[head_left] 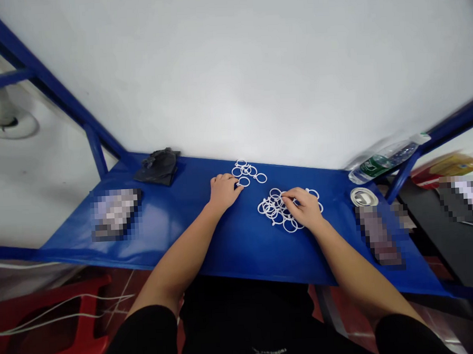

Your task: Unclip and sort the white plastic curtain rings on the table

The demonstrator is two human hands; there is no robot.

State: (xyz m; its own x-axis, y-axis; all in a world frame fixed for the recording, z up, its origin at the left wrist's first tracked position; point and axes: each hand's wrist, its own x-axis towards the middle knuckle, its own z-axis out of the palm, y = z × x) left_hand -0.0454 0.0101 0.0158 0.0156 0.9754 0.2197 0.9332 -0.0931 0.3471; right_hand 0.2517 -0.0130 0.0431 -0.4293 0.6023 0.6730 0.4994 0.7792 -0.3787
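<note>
Thin white plastic rings with small knobs, like curtain rings, lie in two groups on the blue tabletop (151, 213). My left hand (223, 192) is by the smaller group (246, 170), its thumb and fingertips closed on the edge of the nearest white ring (243, 182). My right hand (305, 209) rests over the larger pile of rings (275, 209), fingers curled and thumb pinched against the index finger at a ring. Its palm hides part of that pile, and rings show on both sides of it.
A crumpled black plastic bag (159, 167) lies at the back left, with a blurred-out item (117, 214) before it. On the right are a water bottle (386, 158), a tape roll (364, 197) and another blurred-out item (379, 235). Blue frame bars (96, 147) flank the table.
</note>
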